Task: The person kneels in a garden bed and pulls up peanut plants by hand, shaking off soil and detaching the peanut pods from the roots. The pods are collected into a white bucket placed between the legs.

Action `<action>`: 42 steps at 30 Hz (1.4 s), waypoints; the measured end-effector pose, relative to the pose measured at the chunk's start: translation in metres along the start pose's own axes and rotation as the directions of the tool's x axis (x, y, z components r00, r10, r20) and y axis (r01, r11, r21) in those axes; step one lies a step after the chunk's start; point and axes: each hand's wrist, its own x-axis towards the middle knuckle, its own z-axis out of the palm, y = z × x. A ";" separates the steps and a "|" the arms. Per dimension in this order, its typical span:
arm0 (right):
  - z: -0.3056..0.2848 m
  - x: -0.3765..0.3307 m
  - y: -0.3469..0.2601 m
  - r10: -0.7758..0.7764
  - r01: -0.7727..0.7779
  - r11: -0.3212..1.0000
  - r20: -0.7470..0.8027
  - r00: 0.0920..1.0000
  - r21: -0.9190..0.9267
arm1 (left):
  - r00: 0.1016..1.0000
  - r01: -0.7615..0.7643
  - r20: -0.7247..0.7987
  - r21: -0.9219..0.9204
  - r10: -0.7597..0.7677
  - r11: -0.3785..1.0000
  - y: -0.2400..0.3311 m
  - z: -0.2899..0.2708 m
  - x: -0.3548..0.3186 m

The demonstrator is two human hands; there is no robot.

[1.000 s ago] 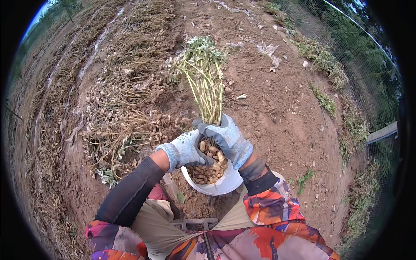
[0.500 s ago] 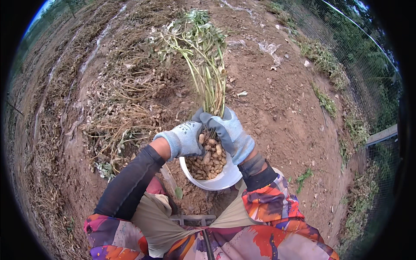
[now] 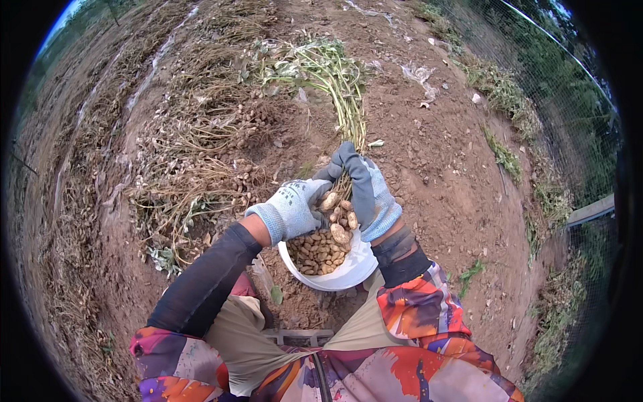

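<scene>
My right hand (image 3: 372, 194), in a blue-and-grey work glove, is closed around the lower stems of a peanut plant (image 3: 351, 114). The plant's leafy top stretches away from me over the soil. From its root end hang several peanuts (image 3: 339, 233), above a white bucket (image 3: 360, 266). My left hand (image 3: 293, 206), gloved alike, is closed at the left side of that cluster, thumb and fingers against the pods; its fingertips are partly hidden. Loose peanuts (image 3: 309, 254) fill much of the bucket, which stands between my knees.
Pulled-up peanut plants (image 3: 201, 144) lie in a heap on the left, pods still on their roots. Bare brown soil (image 3: 435, 181) stretches to the right, as far as a strip of weeds and a mesh fence (image 3: 536, 74). Scraps of plastic film (image 3: 418, 77) lie on the ground ahead.
The plant's root end and my right hand have shifted slightly right, and its leafy top has sunk lower. My left hand has turned against the pods, and more of the bucket's contents shows.
</scene>
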 end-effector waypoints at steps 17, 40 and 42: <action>-0.007 0.001 0.011 0.073 -0.058 0.931 0.029 0.997 -0.360 | 0.981 0.065 0.133 0.463 -0.142 0.884 0.029 0.005 -0.006; -0.001 0.000 -0.009 -0.136 0.130 0.990 0.118 0.984 0.060 | 0.975 -0.071 -0.223 -0.239 0.017 0.968 0.002 0.021 -0.010; 0.003 -0.001 -0.016 -0.096 0.085 0.993 0.144 0.985 0.080 | 0.952 -0.154 -0.291 -0.194 0.093 0.969 -0.002 0.022 -0.009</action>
